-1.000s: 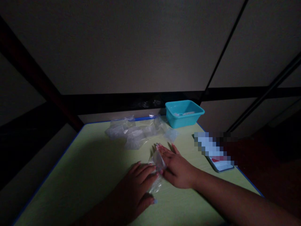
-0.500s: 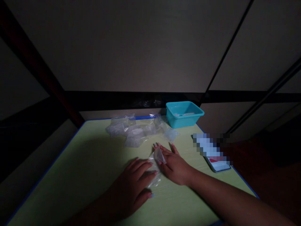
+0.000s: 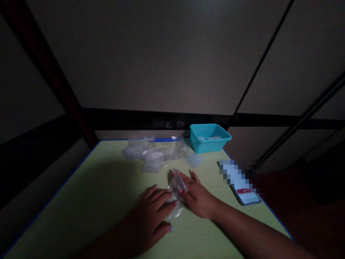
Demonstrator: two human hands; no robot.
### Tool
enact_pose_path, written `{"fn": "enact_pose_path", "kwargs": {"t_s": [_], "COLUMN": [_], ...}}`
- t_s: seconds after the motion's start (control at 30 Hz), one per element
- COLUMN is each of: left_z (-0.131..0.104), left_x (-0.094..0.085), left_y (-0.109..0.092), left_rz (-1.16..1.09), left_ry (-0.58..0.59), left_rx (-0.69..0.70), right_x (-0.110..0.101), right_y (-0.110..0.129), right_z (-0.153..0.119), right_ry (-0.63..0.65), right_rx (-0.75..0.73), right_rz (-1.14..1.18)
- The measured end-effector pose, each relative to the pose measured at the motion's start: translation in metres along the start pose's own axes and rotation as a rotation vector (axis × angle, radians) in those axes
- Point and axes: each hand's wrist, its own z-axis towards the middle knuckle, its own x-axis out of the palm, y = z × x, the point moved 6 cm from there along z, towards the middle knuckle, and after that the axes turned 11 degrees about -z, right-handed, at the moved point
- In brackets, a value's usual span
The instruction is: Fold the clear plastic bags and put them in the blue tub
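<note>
A crumpled clear plastic bag [image 3: 175, 210] lies on the light green table [image 3: 107, 194] between my two hands. My left hand [image 3: 152, 216] has its fingers spread, with fingertips on the left edge of the bag. A small pale blue bit [image 3: 172, 228] shows at its thumb tip. On the other side, my right hand [image 3: 195, 194] rests low on the table with spread fingers, and a raised fold of the plastic [image 3: 180, 181] stands against its fingers. Whether the right fingers pinch the fold is hard to see.
Several clear plastic bags [image 3: 156, 158] lie in a loose pile near the back edge. A turquoise basket [image 3: 210, 144] with some pale items inside stands at the back right. A phone [image 3: 248, 198], partly pixelated, lies at the right edge.
The view has tilted slightly, so the table and basket sit a little lower in the picture. Both hands keep nearly the same pose around the bag.
</note>
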Motion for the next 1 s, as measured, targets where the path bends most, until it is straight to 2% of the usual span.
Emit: {"fn": "enact_pose_path", "kwargs": {"t_s": [0.27, 0.4, 0.53, 0.73, 0.87, 1.0], "left_z": [0.004, 0.003, 0.002, 0.003, 0.002, 0.004], "left_x": [-0.004, -0.003, -0.004, -0.005, -0.002, -0.002], "left_y": [-0.004, -0.004, -0.005, -0.005, -0.004, -0.002], "left_rz": [-0.045, -0.019, 0.005, 0.0, 0.003, -0.006], "left_ry": [-0.034, -0.076, -0.086, -0.056, -0.006, -0.005], "left_rx": [-0.04, -0.008, 0.009, 0.004, -0.004, -0.047], "right_x": [0.005, 0.007, 0.003, 0.004, 0.006, 0.006], "right_y": [0.03, 0.037, 0.029, 0.01, 0.01, 0.014], "right_z": [-0.005, -0.005, -0.005, -0.005, -0.002, 0.0], "right_ry": [0.03, 0.021, 0.008, 0.077, 0.069, 0.011], "right_rx": [-0.129, -0.167, -0.125, -0.066, -0.049, -0.033], "right_rz": [0.022, -0.006, -0.049, -0.124, -0.138, -0.125]}}
